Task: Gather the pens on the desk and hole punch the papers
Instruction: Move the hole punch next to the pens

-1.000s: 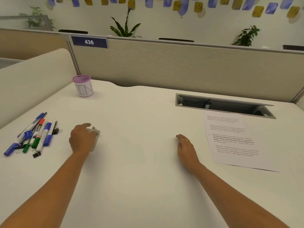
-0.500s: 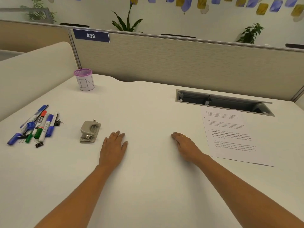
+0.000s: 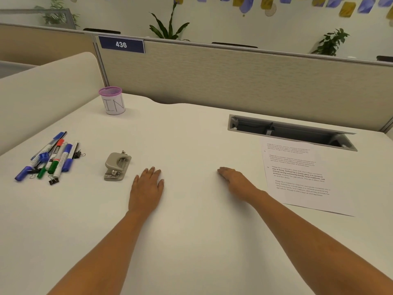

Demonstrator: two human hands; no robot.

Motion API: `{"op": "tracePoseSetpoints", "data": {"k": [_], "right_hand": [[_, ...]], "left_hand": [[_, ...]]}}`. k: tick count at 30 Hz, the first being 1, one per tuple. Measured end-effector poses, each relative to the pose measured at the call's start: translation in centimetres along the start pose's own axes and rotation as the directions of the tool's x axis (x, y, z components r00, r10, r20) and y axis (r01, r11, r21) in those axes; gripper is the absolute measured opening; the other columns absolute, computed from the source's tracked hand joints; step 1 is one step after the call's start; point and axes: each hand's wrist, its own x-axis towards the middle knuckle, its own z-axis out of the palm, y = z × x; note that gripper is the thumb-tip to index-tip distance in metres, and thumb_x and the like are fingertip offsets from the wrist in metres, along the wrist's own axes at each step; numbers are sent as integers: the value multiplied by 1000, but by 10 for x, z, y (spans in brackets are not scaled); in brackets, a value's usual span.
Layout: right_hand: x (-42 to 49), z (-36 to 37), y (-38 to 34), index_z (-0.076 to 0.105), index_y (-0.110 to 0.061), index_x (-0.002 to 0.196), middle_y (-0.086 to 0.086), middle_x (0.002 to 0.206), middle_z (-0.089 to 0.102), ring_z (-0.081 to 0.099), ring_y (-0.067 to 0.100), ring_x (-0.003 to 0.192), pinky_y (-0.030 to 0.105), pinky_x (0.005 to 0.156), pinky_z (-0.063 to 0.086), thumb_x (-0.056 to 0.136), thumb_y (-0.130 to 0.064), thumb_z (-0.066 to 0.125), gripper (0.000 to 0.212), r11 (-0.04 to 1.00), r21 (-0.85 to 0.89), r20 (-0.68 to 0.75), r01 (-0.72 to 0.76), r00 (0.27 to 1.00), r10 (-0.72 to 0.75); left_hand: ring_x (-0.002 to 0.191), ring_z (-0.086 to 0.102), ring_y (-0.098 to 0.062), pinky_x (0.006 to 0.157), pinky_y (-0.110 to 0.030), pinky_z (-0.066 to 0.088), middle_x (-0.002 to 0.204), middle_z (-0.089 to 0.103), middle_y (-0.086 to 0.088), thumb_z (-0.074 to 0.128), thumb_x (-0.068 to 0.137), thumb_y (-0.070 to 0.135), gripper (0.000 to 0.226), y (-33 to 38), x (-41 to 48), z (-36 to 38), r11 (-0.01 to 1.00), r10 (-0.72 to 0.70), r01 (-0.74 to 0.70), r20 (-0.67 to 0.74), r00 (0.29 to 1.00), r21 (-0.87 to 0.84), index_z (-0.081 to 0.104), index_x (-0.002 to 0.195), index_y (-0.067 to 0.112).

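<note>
Left hand [image 3: 146,188]: withdrawn from hole punch [image 3: 117,166], flat on table [image 3: 191,135], fingers [image 3: 153,173] straight, empty; right hand [image 3: 236,179] likewise. Pens [image 3: 50,158] heaped left, paper [image 3: 297,175] right. Risk: binder clips [image 3: 53,180] scooped up with pens.

At three o'clock from your right hand [image 3: 236,180], the print on the paper [image 3: 297,177] is too small to read. At nine o'clock the pens [image 3: 53,158] overlap, so you can't count them. The cup [image 3: 112,101] at eleven o'clock hides its inside. Your forearms [image 3: 102,252] run off the bottom edge.
</note>
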Motion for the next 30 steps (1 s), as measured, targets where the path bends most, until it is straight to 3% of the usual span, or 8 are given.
{"op": "tracePoseSetpoints", "data": {"k": [6,11,14,16,19,22,27,30], "right_hand": [[-27,5,7,31,-14,145,0,155,25,27,15,141,23,115,17,99,-6,27,47,992,-95,18,77,997,-76],[-44,6,6,45,-11,137,0,145,42,40,15,131,19,108,27,100,-18,35,38,963,-192,7,188,982,-191],[-51,8,1,62,-5,109,4,115,61,53,16,100,23,83,38,95,-21,42,29,969,-193,-56,151,985,-165],[-50,9,-5,57,7,92,18,94,54,47,24,83,31,70,33,88,-10,44,22,998,-59,-50,13,999,-16],[-48,6,-17,45,-1,70,13,79,40,35,24,73,34,64,28,81,-1,44,10,998,-53,-67,-18,998,14],[-42,4,-22,53,0,75,8,83,39,32,20,77,30,68,27,80,6,45,11,993,-114,-59,14,998,-21],[-36,-1,-24,61,6,94,16,91,51,33,19,77,27,65,25,74,13,44,28,969,-244,-41,35,998,-46],[-32,-3,-25,59,4,84,8,83,40,32,20,73,27,63,22,75,12,44,19,943,-326,-32,65,996,-80]], "left_hand": [[143,22,-17,117,-37,12,152,31,-3,35,98,29,44,0,1,0,1000,-3,3,3,1000,-12,38,140,16],[142,24,-18,117,-37,12,152,32,-3,36,98,27,44,0,0,0,999,-13,13,5,1000,-33,40,139,15],[142,24,-17,117,-37,12,152,32,-3,36,98,27,44,0,0,1,999,-16,16,4,1000,-36,40,140,15],[142,23,-17,117,-36,11,152,32,-3,35,98,27,44,0,0,1,999,-18,18,3,1000,-34,39,140,16],[142,23,-16,117,-36,12,152,32,-2,35,98,26,43,0,0,1,999,-18,17,-5,1000,-34,40,140,16],[142,23,-15,117,-35,12,152,32,-2,35,98,25,43,0,-1,1,999,-19,18,-12,1000,-43,40,140,17],[142,23,-16,116,-36,13,151,32,-2,34,98,24,42,0,0,1,999,-9,9,-16,1000,-35,40,139,16],[142,24,-16,117,-36,13,151,32,-3,35,98,24,42,0,0,2,999,-10,9,-15,1000,-35,40,139,16]]}}
